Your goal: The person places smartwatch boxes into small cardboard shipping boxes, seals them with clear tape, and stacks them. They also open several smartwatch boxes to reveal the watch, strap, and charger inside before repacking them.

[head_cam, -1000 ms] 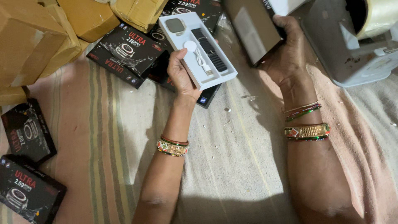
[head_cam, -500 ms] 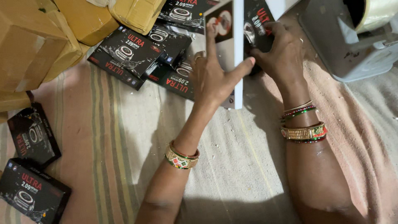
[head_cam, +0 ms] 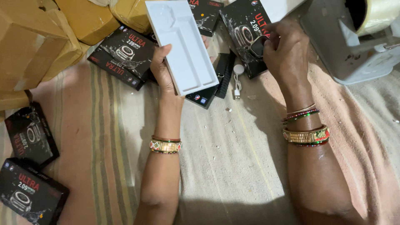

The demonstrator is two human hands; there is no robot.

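Note:
My left hand [head_cam: 163, 68] holds an empty white moulded tray [head_cam: 181, 43], tilted with its hollows facing up. My right hand [head_cam: 285, 52] grips a small dark watch body [head_cam: 258, 45] over a black printed box [head_cam: 245, 29]. A black strap [head_cam: 225, 74] and a white charging puck with its cable [head_cam: 237, 79] lie loose on the cloth between my hands. Both wrists wear coloured bangles.
Several black printed boxes lie about: one [head_cam: 123, 54] left of the tray, two [head_cam: 31, 135] [head_cam: 29, 196] at the left edge. Brown cardboard cartons [head_cam: 33, 46] stack at the top left. A grey tape dispenser [head_cam: 354, 41] stands at the top right. A striped cloth [head_cam: 233, 166] covers the floor.
The tray held the strap, puck and watch a second ago; it was tipped over and now is empty, its contents on the cloth. My right hand swapped the box lid for the watch body.

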